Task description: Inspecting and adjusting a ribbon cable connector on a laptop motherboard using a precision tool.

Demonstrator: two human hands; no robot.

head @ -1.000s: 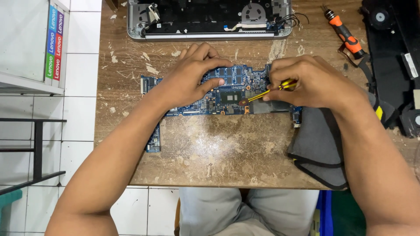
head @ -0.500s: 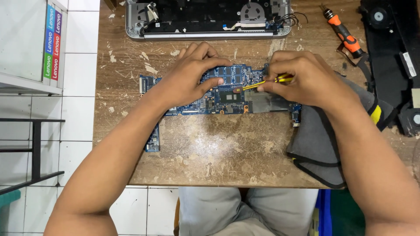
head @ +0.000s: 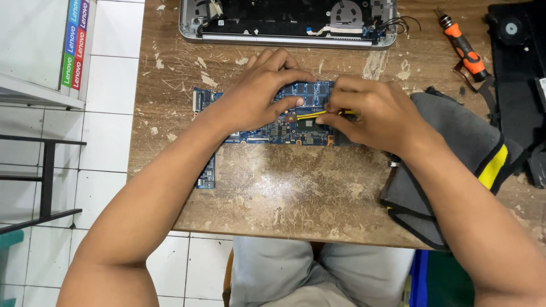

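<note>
A blue laptop motherboard (head: 307,94) lies flat on the worn wooden table (head: 284,193). My left hand (head: 256,96) rests on its left half, fingers spread and pressing it down. My right hand (head: 369,111) pinches a thin yellow tool (head: 310,115), held almost level, with its tip at the dark chip area (head: 306,123) near the board's middle. Both hands hide much of the board.
An opened silver laptop base (head: 284,20) lies at the table's far edge. An orange-handled screwdriver (head: 463,48) sits at the far right beside black parts (head: 515,68). A grey cloth with a yellow stripe (head: 455,153) lies under my right forearm. White floor tiles show at left.
My right hand has shifted left and up along the board, and the yellow tool has swung from a slant to nearly level. My left hand has stayed on the board.
</note>
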